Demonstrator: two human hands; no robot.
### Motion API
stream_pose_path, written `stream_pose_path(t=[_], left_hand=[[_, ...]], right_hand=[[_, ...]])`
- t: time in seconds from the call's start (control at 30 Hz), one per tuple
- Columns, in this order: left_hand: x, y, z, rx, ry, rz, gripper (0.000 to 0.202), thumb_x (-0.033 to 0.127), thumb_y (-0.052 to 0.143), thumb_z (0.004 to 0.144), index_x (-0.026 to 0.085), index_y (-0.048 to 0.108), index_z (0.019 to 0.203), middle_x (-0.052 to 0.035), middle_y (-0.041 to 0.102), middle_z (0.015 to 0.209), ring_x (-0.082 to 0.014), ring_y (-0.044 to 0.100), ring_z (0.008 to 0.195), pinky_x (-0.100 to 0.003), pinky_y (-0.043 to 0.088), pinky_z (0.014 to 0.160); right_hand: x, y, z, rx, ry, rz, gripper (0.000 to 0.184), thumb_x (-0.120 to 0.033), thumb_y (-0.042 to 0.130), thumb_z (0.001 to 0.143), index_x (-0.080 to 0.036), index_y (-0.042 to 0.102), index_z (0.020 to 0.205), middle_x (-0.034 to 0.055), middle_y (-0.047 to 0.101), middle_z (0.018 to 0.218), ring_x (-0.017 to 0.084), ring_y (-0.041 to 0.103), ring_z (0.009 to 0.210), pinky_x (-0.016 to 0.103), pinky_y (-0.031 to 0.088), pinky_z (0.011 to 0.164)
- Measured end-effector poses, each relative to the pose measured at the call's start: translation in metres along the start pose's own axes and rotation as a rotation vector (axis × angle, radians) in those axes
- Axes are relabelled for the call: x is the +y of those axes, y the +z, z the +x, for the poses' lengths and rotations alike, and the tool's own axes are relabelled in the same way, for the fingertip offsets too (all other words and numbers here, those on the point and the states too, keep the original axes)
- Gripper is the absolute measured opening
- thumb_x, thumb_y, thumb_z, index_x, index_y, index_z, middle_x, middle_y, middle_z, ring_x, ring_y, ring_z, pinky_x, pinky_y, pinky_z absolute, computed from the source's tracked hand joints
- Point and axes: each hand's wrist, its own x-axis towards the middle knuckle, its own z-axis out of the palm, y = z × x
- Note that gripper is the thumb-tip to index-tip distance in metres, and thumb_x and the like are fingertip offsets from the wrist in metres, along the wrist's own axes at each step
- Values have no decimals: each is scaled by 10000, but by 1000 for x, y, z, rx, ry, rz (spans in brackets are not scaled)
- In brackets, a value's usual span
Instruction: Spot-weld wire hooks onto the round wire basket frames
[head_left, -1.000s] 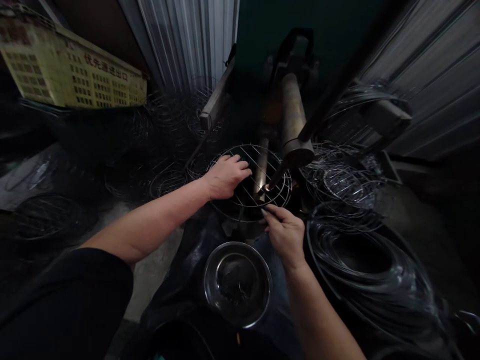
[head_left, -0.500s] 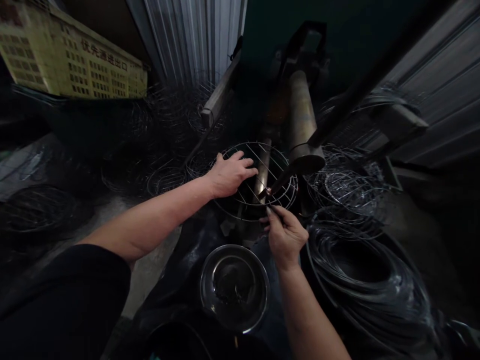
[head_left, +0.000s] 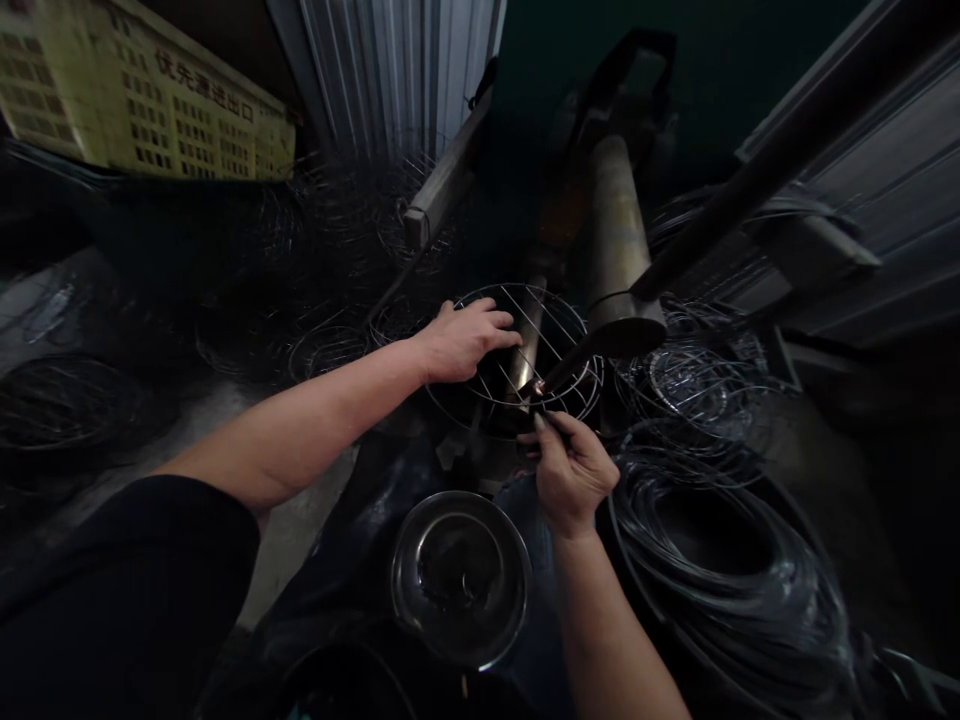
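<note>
A round wire rack (head_left: 574, 318), a ring crossed by thin bars, lies over a metal post (head_left: 529, 345). My left hand (head_left: 469, 340) rests palm down on the left part of the rack, fingers spread across its bars. My right hand (head_left: 574, 465) is closed in a pinch at the near rim. Something small and dark sits between its thumb and fingers, too small to name. Just above that pinch, a dark slanting rod (head_left: 570, 365) comes down from a thick metal cylinder (head_left: 621, 240) to a coppery tip at the rim.
A shiny metal bowl (head_left: 460, 580) sits close below my hands. At right are a big coil of wire (head_left: 727, 580) and piled wire rings (head_left: 697, 375). A yellow crate (head_left: 187, 105) stands at upper left; a beam (head_left: 442, 190) juts out beyond the rack.
The view has shifted slightly, so the machine appears farther right. Both hands keep nearly the same places at the rack, and the right pinch stays closed.
</note>
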Motion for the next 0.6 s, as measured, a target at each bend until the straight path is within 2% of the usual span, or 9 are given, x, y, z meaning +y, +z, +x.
stream_pose_path(t=[0.3, 0.43, 0.6], left_hand=[[-6, 1, 9, -18, -11, -31, 599, 58, 506, 764, 337, 529, 1295, -54, 496, 1371, -306, 360, 1277, -527, 433, 906], [-7, 0, 11, -42, -15, -38, 613, 52, 495, 754, 325, 533, 1302, -64, 510, 1352, -295, 383, 1243, -512, 439, 898], [-9, 1, 13, -34, 7, -43, 607, 49, 508, 728, 329, 559, 1264, -54, 553, 1287, -265, 427, 1188, -435, 446, 863]], right_hand=[[-11, 5, 14, 11, 121, 102, 231, -371, 696, 751, -148, 693, 810, 42, 698, 757, 139, 648, 491, 237, 511, 431], [-16, 4, 17, -4, 150, 108, 228, -364, 693, 744, -145, 696, 803, 34, 691, 723, 132, 632, 474, 229, 493, 420], [-18, 2, 18, -26, 172, 78, 236, -371, 676, 746, -145, 696, 813, 15, 672, 660, 122, 609, 461, 222, 477, 420]])
